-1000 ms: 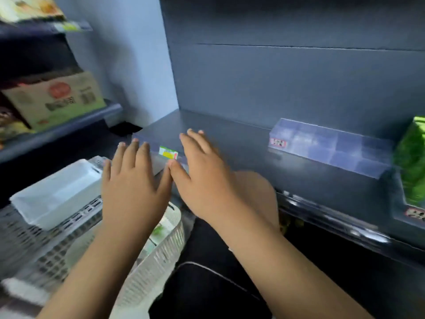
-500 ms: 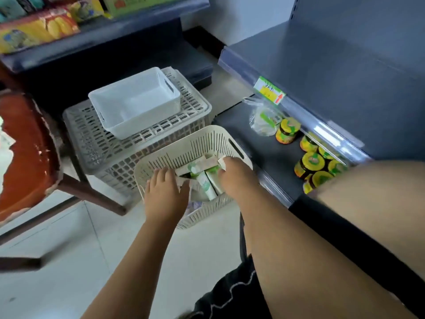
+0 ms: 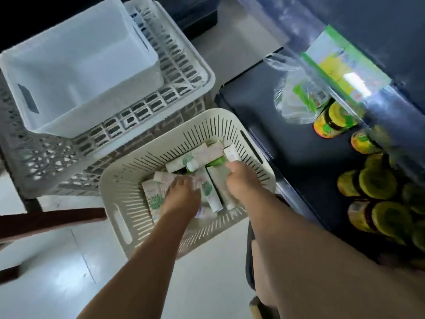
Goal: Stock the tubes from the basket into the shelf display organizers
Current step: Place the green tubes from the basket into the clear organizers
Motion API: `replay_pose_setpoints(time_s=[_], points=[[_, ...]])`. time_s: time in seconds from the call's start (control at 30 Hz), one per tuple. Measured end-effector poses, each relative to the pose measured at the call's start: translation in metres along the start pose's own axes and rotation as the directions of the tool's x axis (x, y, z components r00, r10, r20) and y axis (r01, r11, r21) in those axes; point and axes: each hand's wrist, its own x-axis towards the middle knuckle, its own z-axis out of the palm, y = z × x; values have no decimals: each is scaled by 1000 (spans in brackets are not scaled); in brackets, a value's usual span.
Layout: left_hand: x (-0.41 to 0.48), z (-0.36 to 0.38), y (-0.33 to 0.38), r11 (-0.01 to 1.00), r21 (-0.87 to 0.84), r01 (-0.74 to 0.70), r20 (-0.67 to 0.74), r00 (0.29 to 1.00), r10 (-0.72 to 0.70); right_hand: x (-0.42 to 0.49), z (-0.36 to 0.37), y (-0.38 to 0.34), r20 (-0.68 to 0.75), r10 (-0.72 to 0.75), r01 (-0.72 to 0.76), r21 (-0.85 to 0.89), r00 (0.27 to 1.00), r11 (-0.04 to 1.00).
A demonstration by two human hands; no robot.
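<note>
Restocking at floor level: a person reaches both arms down into the cream slotted basket [image 3: 117,178], which stands on the pale floor [image 3: 57,261] just beside the dark lower shelf [image 3: 264,125] and holds the tubes [image 3: 210,192], jumbled among flat white-and-green packs [image 3: 154,199]. The right hand [image 3: 241,180] is curled, apparently round a white tube [image 3: 232,153] whose end pokes out past the thumb near the basket's far wall. The left hand [image 3: 181,196] rests palm-down on the pile with its fingertips buried, so whether it grips anything cannot be told. The display organizers are out of frame. The step in hand looks like the pick-up. Doing it well probably means taking tubes that lie on top rather than tugging at ones pinned under the packs, gathering them all pointing the same way so that they slide into the organizer slots without re-sorting, and taking no more per hand than the fingers can close round, since smooth tubes are likely to slip from a loose bunch. Lifting straight up should spare the slotted walls a snag, and the rise to the shelf wants a path that keeps away from the yellow-lidded jars [image 3: 377,183] and the clear plastic bag [image 3: 292,107] on the lower shelf. A white tub [image 3: 76,65] sits on a grey crate [image 3: 57,162] behind the basket.
</note>
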Motion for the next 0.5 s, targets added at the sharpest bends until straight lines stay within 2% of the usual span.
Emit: replay_pose_setpoints(time_s=[0.13, 0.27, 0.4, 0.5], points=[[32, 20, 6, 990, 138, -22, -80, 996, 34, 38, 14, 11, 41, 130, -123, -138, 991, 983], [35, 41, 8, 993, 117, -10, -239, 970, 38, 44, 44, 2, 31, 192, -183, -194, 981, 964], [39, 55, 5, 993, 117, 18, -273, 962, 15, 50, 70, -7, -12, 278, -276, -188, 960, 943], [53, 50, 7, 996, 79, 35, -340, 941, -7, 53, 95, -4, -56, 263, -269, -185, 963, 945]])
